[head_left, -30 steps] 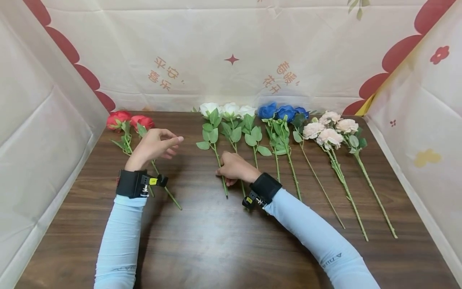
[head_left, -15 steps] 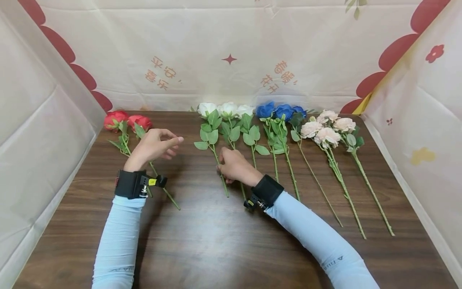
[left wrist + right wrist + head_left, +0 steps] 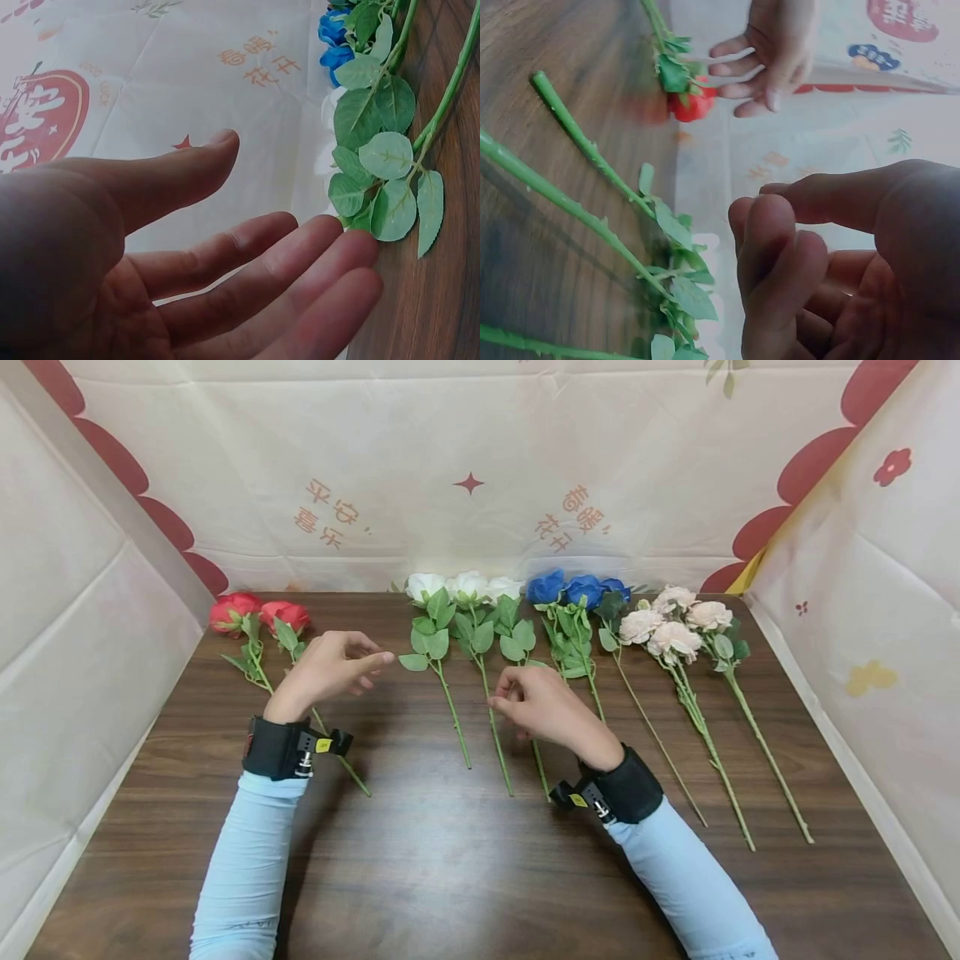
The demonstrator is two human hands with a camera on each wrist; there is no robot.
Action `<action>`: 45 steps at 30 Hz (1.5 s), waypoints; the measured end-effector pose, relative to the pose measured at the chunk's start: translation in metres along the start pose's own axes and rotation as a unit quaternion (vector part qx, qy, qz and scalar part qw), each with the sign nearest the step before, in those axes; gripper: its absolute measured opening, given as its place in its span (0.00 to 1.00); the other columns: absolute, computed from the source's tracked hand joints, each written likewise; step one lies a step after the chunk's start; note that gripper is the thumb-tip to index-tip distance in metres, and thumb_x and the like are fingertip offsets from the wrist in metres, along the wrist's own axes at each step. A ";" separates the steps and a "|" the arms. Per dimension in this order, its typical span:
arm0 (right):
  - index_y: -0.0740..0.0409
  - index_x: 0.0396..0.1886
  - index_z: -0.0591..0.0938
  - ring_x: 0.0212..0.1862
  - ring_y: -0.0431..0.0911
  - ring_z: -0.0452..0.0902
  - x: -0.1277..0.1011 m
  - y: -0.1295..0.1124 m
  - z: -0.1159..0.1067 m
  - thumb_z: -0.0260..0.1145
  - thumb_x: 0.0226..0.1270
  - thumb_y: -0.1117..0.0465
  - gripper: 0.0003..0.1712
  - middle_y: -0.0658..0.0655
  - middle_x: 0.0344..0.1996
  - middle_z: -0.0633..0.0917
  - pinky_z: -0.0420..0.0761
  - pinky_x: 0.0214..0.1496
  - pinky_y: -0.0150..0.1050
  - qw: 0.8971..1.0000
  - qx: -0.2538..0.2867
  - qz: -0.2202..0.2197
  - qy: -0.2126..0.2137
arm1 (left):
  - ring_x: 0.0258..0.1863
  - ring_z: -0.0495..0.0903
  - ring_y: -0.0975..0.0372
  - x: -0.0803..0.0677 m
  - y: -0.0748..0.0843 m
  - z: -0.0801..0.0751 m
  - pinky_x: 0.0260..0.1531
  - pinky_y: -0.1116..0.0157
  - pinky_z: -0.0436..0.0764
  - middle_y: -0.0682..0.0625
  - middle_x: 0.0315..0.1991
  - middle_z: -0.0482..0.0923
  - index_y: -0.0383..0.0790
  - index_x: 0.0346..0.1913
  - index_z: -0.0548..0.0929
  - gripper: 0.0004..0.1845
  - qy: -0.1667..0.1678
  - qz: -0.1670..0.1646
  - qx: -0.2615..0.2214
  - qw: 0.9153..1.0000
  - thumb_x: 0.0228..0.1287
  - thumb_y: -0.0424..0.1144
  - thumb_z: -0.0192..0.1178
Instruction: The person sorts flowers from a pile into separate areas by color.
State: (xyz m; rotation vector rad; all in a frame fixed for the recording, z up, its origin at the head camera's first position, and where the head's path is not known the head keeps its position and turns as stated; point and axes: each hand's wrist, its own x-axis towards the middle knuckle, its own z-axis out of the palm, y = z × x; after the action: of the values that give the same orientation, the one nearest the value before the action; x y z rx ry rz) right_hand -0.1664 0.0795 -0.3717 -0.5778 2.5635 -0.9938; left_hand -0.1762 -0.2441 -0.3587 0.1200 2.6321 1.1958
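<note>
My left hand [image 3: 330, 668] hovers over the stems of two red roses [image 3: 283, 614], its fingers spread and nothing in it. The left wrist view shows that hand [image 3: 247, 277] with the thumb well apart from the fingers. Among three white roses [image 3: 426, 587] lying side by side, my right hand [image 3: 543, 706] is raised above the stems of the middle and right ones. Its fingers [image 3: 769, 232] are loosely curled and hold nothing in the right wrist view. The left white rose's stem [image 3: 453, 714] lies bare on the table.
Right of the white roses lie blue roses [image 3: 546, 586], then pale pink flowers [image 3: 675, 642] with long stems pointing toward me. A printed cloth [image 3: 465, 435] rises behind the brown wooden table [image 3: 420, 877], and cloth walls stand at both sides.
My right hand has left the left white rose's stem and moved right and up over the other white stems. The left hand keeps almost the same place; the head view has shifted slightly.
</note>
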 end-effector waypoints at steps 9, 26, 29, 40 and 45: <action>0.54 0.38 0.83 0.23 0.56 0.85 -0.012 0.005 -0.013 0.64 0.78 0.53 0.11 0.55 0.24 0.87 0.79 0.25 0.39 1.000 -0.003 -0.008 -0.003 | 0.35 0.91 0.50 -0.002 -0.019 -0.013 0.32 0.60 0.85 0.35 0.42 0.90 0.33 0.57 0.83 0.29 0.087 -0.054 0.063 0.993 0.72 0.57 0.63; 0.50 0.35 0.82 0.23 0.61 0.84 -0.016 0.008 -0.017 0.62 0.79 0.51 0.11 0.50 0.21 0.86 0.75 0.21 0.38 1.000 -0.001 -0.002 -0.002 | 0.24 0.86 0.52 0.007 -0.090 -0.024 0.42 0.46 0.82 0.47 0.13 0.82 0.31 0.28 0.85 0.21 0.167 -0.192 0.173 0.952 0.64 0.49 0.70; 0.50 0.35 0.82 0.23 0.60 0.84 -0.016 0.009 -0.015 0.62 0.79 0.50 0.12 0.50 0.21 0.85 0.75 0.22 0.38 1.000 -0.006 -0.003 -0.005 | 0.19 0.85 0.54 0.010 -0.094 -0.021 0.45 0.43 0.82 0.49 0.10 0.79 0.29 0.29 0.85 0.18 0.166 -0.174 0.172 0.955 0.62 0.44 0.70; 0.50 0.34 0.81 0.23 0.59 0.85 -0.014 0.010 -0.012 0.62 0.79 0.50 0.13 0.50 0.20 0.84 0.74 0.22 0.38 1.000 -0.012 -0.007 -0.006 | 0.35 0.85 0.39 0.008 -0.089 -0.023 0.41 0.48 0.81 0.48 0.11 0.78 0.39 0.12 0.76 0.19 0.190 -0.154 0.170 0.955 0.61 0.37 0.63; 0.50 0.34 0.81 0.21 0.57 0.84 -0.014 0.009 -0.013 0.62 0.79 0.51 0.12 0.50 0.20 0.84 0.73 0.22 0.38 1.000 -0.015 -0.011 -0.004 | 0.40 0.85 0.37 0.001 -0.068 -0.026 0.45 0.45 0.80 0.53 0.08 0.79 0.37 0.16 0.85 0.18 0.227 -0.119 0.152 0.954 0.64 0.39 0.64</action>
State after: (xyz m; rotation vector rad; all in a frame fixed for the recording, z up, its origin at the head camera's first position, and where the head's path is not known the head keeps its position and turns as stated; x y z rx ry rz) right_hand -0.1621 0.0998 -0.3668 -0.6180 2.5741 -0.9596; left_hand -0.1826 -0.3080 -0.3932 -0.4617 3.0941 0.8032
